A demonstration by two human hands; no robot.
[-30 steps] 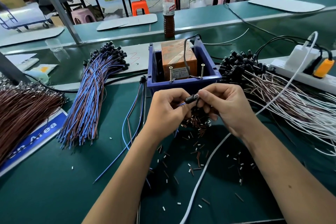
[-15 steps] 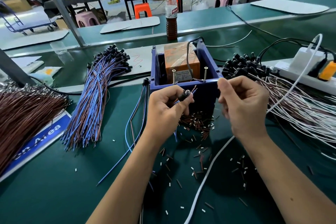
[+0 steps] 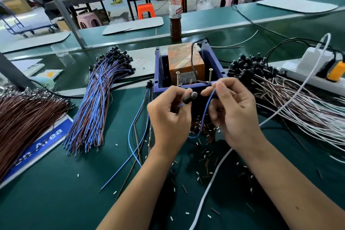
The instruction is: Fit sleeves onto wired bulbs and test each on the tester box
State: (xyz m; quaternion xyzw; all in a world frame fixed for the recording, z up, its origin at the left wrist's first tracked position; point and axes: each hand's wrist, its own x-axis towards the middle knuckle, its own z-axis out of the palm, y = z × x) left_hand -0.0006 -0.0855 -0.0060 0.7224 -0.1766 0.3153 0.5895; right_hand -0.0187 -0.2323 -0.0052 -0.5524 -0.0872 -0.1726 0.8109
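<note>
My left hand (image 3: 169, 117) pinches a small wired bulb (image 3: 190, 97) in a black holder, just in front of the tester box (image 3: 211, 56), a blue bin holding an orange block with two upright screws (image 3: 177, 78). My right hand (image 3: 233, 112) pinches the bulb's blue wire (image 3: 208, 106) near its free end, and the wire loops down between both hands. A heap of small brown and white sleeves (image 3: 205, 130) lies on the green mat under my hands.
A bundle of blue and brown wired bulbs (image 3: 93, 104) lies to the left, a brown wire bundle (image 3: 22, 117) at far left, white and brown wired bulbs (image 3: 289, 102) at right. A power strip (image 3: 317, 74) with plugs sits far right, and a bottle (image 3: 175, 15) stands behind the box.
My right hand let go of the bulb, swung out to the right, and now pinches the blue wire's end. My left hand kept hold of the bulb and lifted slightly.
</note>
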